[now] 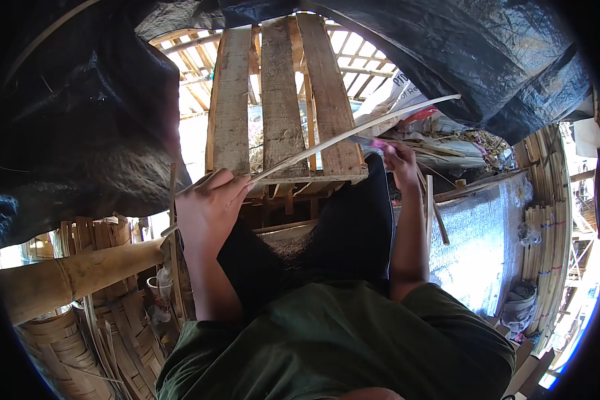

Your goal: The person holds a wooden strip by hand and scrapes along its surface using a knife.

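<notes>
Left hand [210,197] pinches the strip [337,139]; right hand [399,162] clasps the knife [378,143]. The strip seems light, springy, best held near its end.

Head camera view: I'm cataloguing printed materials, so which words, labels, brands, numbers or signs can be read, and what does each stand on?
"of Re": dark letters on the white plastic sack, where the text breaks off at the glossy black plastic sheet.
Larger letters above it on the sack, perhaps "PTD": too blurred and partial to be sure.
No other text is readable; none shows on the long, thin, pale strip.
</notes>
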`<state>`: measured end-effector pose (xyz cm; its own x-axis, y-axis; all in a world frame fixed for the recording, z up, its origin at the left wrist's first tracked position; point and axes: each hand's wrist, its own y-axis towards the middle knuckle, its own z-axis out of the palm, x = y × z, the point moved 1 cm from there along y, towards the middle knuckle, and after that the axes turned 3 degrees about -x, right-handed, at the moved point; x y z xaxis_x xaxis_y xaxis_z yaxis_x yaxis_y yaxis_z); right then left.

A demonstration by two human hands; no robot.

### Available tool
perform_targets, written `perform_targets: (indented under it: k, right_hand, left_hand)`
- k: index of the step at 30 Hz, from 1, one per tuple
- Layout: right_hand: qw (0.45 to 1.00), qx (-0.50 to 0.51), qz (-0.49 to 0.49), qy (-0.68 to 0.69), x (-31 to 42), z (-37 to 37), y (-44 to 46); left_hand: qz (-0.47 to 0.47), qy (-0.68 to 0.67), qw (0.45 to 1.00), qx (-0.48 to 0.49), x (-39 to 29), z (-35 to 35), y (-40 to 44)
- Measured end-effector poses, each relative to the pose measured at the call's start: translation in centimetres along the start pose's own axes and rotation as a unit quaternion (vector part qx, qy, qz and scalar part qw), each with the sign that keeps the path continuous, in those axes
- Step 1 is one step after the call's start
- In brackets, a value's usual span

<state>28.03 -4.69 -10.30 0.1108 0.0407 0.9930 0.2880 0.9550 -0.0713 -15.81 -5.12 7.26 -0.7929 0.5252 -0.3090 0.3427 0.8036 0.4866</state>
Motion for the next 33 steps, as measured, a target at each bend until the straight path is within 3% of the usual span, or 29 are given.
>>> perform_targets:
  k: [2,7,10,11,13,15,17,18,20,24,26,27,30,33]
  right_hand:
    - [0.988,0.003,-0.007,-0.152,1.2,2.0,1.0]
    - [0.981,0.013,-0.047,-0.186,1.0,4.2,5.6]
    - [0.952,-0.1,-0.147,-0.251,1.7,5.5,8.2]
    - [0.952,-0.099,-0.146,-0.251,1.2,5.2,9.2]
    - [0.9,-0.282,-0.109,-0.314,-0.7,3.6,10.7]
    - [0.913,-0.279,-0.066,-0.29,-1.6,1.8,10.5]
    - [0.965,-0.17,0.188,-0.071,-2.0,0.6,8.6]
    - [0.964,-0.17,0.189,-0.072,-1.5,0.2,7.2]
    - [0.972,-0.041,0.227,-0.048,2.0,1.0,2.8]
    - [0.963,-0.016,0.255,-0.081,1.8,-4.1,-2.4]
    - [0.95,0.19,0.21,-0.134,2.4,-5.8,-4.3]
    - [0.949,0.191,0.21,-0.134,2.5,-5.9,-4.8]
    - [0.926,0.257,0.243,-0.135,5.7,-3.1,-6.6]
    - [0.916,0.272,0.195,-0.223,9.1,4.3,-8.1]
  left_hand:
    - [0.0,-0.002,1.0,-0.003,0.0,0.0,0.0]
    - [-0.03,-0.011,0.999,0.004,-0.6,-0.5,0.4]
    - [-0.029,-0.012,0.999,0.001,-0.4,-0.5,0.5]
    - [-0.03,-0.012,0.999,0.001,-0.5,-0.4,0.5]
    - [-0.029,-0.024,0.999,-0.005,-0.6,-0.3,0.7]
    - [-0.014,-0.016,1.0,0.002,-0.4,-0.2,0.5]
    - [0.0,-0.008,1.0,0.008,-0.3,-0.1,0.5]
    - [0.003,-0.017,1.0,0.006,-0.3,0.0,0.5]
    - [0.003,-0.028,1.0,0.005,-0.4,-0.1,0.4]
    - [0.026,-0.028,0.999,-0.002,-0.3,-0.3,0.4]
    - [0.025,-0.025,0.999,-0.006,-0.2,-0.5,0.3]
    - [0.014,-0.03,0.999,-0.007,-0.2,-0.6,0.4]
    - [0.012,-0.024,1.0,-0.012,0.2,-0.6,0.1]
    - [0.022,-0.019,0.999,-0.015,0.3,-0.3,-0.1]
